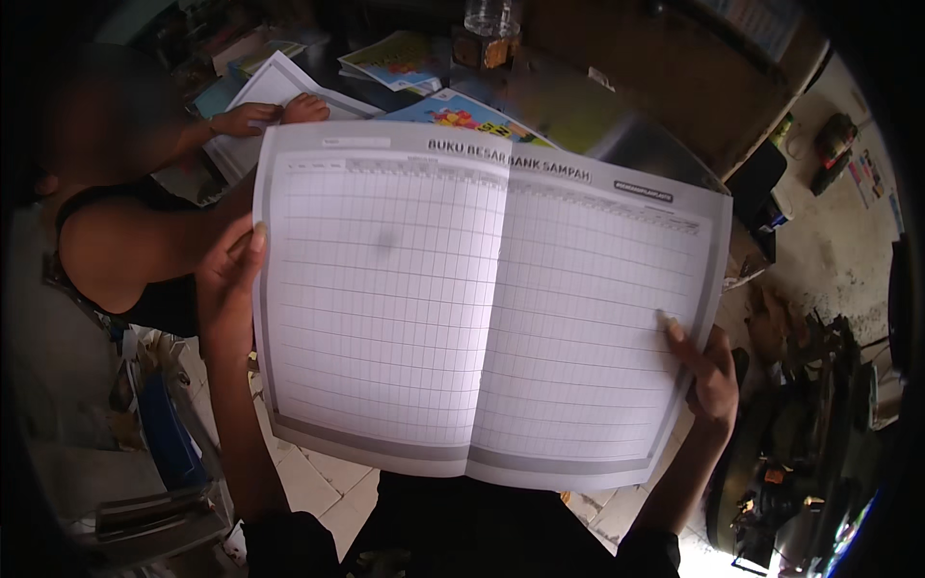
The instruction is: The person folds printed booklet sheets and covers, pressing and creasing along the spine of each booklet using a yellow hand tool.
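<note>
An open ledger book (385,318) with printed grid tables spans the middle of the view, its two pages spread and the grid cells blank. My left hand (231,260) grips its left edge, the thumb on the page and the fingers behind. At the right edge my right hand (711,374) pinches the page, thumb on top, the other fingers mostly hidden behind the paper. The book is held up in the air above my lap, and its pages bow slightly at the centre fold.
Beside me on the left, a person (135,222) rests both hands on another open book (231,159). On the dark table (617,135) lie colourful booklets (400,60) and a clear glass container (491,17) on a small box. A blue bin-like object (169,424) stands lower left.
</note>
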Motion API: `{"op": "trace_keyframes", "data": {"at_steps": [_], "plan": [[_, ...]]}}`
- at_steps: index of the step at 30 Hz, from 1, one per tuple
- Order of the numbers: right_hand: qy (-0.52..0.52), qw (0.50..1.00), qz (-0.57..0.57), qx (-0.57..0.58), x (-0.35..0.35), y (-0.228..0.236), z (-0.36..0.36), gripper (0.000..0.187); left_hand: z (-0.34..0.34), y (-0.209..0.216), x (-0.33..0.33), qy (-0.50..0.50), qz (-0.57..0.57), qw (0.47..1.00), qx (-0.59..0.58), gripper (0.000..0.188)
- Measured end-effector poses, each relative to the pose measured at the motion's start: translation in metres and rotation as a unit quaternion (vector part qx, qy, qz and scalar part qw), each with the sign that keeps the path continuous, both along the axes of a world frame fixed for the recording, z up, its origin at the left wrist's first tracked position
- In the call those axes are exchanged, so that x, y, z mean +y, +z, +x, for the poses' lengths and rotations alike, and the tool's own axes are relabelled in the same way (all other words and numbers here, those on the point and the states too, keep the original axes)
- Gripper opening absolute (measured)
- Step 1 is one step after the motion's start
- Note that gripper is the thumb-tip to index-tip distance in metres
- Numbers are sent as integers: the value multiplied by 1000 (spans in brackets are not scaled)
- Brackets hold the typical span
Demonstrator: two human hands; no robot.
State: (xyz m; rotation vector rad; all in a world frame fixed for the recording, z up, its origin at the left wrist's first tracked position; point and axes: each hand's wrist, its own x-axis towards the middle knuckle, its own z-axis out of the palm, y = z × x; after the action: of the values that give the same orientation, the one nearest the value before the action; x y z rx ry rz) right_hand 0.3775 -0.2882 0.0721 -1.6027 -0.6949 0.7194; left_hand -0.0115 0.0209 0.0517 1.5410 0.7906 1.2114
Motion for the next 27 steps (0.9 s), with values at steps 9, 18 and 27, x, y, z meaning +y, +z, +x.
{"op": "trace_keyframes", "data": {"at_steps": [9, 18, 27], "plan": [[51, 986, -154, -23, -30, -77, -4, 40, -27, -114, -29, 14, -147, 982, 120, 42], [-17, 954, -278, -113, -29, -67, -13, 54, 76, -51, -113, -130, 242, 896, 349, 46], [-81, 914, -97, -387, 85, -66, 48, 46, 111, -72, -135, -231, 334, 797, 448, 59]]}}
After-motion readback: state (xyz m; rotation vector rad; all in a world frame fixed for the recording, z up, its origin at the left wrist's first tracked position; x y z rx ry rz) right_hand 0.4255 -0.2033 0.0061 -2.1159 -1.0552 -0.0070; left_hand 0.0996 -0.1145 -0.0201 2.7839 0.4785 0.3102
